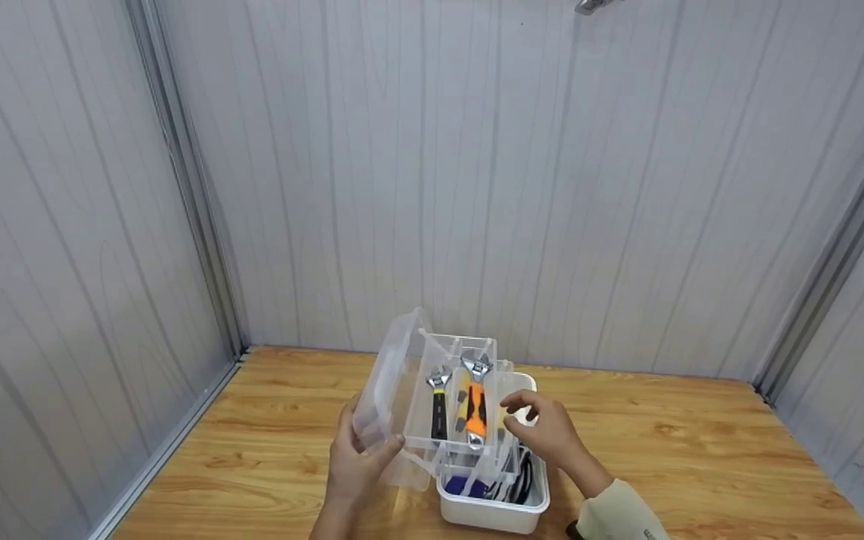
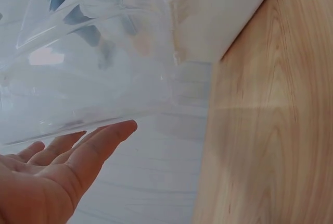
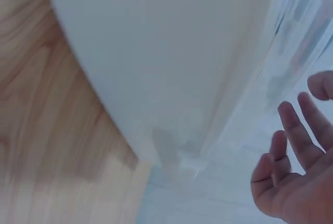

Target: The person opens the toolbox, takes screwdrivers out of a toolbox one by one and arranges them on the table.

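Note:
A toolbox with a white base [image 1: 488,516] stands on the table, its clear lid [image 1: 391,367] tilted up on the left. My left hand [image 1: 353,465] is at that lid; in the left wrist view its nearly straight fingers [image 2: 99,148] touch the lid's outer side from below. The raised clear tray [image 1: 421,420] carries a black-handled adjustable wrench [image 1: 439,409] and an orange-handled one [image 1: 475,401]. My right hand [image 1: 548,431] hovers at the right of the tray, fingers loosely bent and holding nothing; the right wrist view [image 3: 299,166] shows these fingers apart.
Inside the base lie a dark blue item [image 1: 466,486] and black-handled things [image 1: 523,480], partly covered by the trays. A wooden table [image 1: 657,450] surrounds the box. Pale panel walls [image 1: 477,187] enclose the table at the back and both sides.

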`<control>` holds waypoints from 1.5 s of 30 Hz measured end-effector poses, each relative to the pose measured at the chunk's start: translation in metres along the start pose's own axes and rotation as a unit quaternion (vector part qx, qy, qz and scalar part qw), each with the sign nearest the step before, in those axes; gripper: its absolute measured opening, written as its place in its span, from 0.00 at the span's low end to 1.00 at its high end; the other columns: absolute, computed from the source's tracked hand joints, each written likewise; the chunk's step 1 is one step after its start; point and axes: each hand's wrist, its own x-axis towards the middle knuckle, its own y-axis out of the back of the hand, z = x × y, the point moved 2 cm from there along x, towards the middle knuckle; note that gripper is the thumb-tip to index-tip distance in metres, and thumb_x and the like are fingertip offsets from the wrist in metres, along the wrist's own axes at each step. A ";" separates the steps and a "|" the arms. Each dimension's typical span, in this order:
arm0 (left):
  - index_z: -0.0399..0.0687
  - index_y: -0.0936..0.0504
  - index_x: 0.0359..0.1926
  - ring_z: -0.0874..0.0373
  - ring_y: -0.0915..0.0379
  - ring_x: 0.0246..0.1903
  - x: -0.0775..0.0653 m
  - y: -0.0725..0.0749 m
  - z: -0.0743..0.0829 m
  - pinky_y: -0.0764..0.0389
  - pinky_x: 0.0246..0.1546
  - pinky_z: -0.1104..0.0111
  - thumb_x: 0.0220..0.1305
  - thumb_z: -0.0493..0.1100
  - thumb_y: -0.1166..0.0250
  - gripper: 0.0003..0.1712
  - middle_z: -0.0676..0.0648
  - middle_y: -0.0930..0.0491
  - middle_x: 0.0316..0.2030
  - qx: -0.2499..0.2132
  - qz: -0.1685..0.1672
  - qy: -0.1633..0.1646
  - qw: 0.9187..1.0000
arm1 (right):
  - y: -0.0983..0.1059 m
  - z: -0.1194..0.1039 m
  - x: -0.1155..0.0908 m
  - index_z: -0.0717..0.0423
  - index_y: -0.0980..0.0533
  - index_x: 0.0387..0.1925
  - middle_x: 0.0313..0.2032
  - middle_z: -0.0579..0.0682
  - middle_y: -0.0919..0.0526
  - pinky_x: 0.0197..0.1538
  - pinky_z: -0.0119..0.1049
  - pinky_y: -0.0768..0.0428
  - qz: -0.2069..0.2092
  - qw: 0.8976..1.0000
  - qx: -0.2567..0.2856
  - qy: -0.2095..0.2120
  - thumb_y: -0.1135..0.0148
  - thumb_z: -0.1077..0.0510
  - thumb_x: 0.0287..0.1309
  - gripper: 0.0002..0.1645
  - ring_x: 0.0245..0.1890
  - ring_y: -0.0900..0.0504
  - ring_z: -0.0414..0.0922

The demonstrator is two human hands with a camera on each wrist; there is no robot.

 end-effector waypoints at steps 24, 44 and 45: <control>0.62 0.43 0.61 0.47 0.29 0.44 0.000 -0.005 -0.006 0.20 0.32 0.63 0.41 0.41 0.31 0.45 0.38 0.31 0.50 -0.005 0.004 -0.013 1.000 | -0.024 -0.009 -0.001 0.33 0.24 0.27 0.28 0.33 0.26 0.36 0.40 0.47 -0.038 0.991 -0.121 -0.038 0.34 0.47 0.30 0.13 0.31 0.35 0.40; 0.50 0.45 0.63 0.44 0.29 0.45 -0.006 -0.002 0.007 0.21 0.35 0.63 0.44 0.40 0.33 0.45 0.34 0.31 0.50 0.007 0.003 -0.019 1.000 | -0.026 -0.010 0.003 0.35 0.26 0.23 0.19 0.35 0.30 0.30 0.37 0.47 -0.069 0.977 -0.201 -0.010 0.36 0.53 0.22 0.16 0.24 0.36 0.39; 0.49 0.45 0.63 0.43 0.29 0.45 -0.007 -0.002 0.008 0.21 0.35 0.63 0.43 0.40 0.32 0.45 0.33 0.31 0.50 0.007 0.004 -0.018 1.000 | -0.026 -0.009 0.003 0.35 0.26 0.24 0.19 0.35 0.30 0.30 0.37 0.47 -0.071 0.978 -0.196 -0.013 0.36 0.53 0.22 0.16 0.24 0.36 0.39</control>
